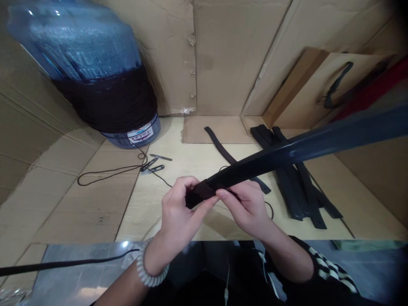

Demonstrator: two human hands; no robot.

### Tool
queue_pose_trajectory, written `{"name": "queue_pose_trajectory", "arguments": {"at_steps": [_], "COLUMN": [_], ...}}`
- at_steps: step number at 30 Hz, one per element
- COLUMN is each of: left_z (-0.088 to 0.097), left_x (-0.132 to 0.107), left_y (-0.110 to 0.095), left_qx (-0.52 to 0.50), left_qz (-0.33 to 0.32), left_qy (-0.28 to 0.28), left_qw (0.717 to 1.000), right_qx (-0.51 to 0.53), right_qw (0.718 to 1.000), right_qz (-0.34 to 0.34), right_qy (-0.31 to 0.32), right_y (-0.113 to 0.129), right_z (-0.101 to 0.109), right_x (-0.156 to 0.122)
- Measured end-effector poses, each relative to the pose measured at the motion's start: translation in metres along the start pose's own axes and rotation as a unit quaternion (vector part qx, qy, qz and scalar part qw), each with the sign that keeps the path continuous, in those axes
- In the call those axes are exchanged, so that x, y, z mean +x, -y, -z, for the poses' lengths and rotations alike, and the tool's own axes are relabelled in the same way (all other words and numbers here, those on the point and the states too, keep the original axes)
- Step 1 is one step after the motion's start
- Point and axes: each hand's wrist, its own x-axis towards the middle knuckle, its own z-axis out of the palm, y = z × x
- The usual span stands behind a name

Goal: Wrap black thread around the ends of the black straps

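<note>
Black strap (287,148): one, held in both hands
Left hand (178,208): narrow pinch on its end
Right hand (245,204): narrow pinch, just beside
Past right hand: one pile of straps (295,187)

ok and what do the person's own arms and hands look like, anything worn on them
The left hand is bare, with a pale grey coiled band around its wrist. The right hand is bare too, and the right arm has a black sleeve with white stripes on it.
</note>
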Motion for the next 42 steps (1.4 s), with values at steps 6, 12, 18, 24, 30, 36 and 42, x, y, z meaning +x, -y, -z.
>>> {"name": "queue_pose_trajectory", "arguments": {"at_steps": [6, 12, 18, 24, 30, 36, 42], "left_z": [0.019, 0.011, 0.003, 0.003, -0.003, 0.012, 0.02], "left_x": [0.013, 0.002, -0.001, 0.0, -0.007, -0.004, 0.006], "left_y": [0.005, 0.009, 0.0, 0.004, 0.001, -0.011, -0.007], "left_qx": [-0.407, -0.531, -0.415, -0.192, -0.043, -0.052, -0.342], "left_qz": [0.322, 0.374, 0.306, 0.186, 0.141, 0.112, 0.266], "left_qy": [0.392, 0.361, 0.218, 0.174, 0.115, 0.189, 0.299], "left_qw": [0.76, 0.67, 0.829, 0.948, 0.982, 0.974, 0.85], "right_qx": [0.107, 0.171, 0.094, 0.063, 0.087, 0.109, 0.179], "right_qw": [0.989, 0.973, 0.987, 0.992, 0.989, 0.985, 0.975], "right_qz": [-0.022, -0.067, -0.101, -0.082, -0.093, -0.108, -0.101], "right_qy": [0.096, 0.137, 0.087, 0.079, 0.075, 0.08, 0.09], "right_y": [-0.003, -0.007, -0.008, -0.014, -0.015, -0.006, -0.006], "right_z": [0.004, 0.005, 0.001, 0.0, 0.0, 0.008, 0.007], "right_x": [0.001, 0.004, 0.006, 0.001, -0.001, -0.001, -0.002]}}
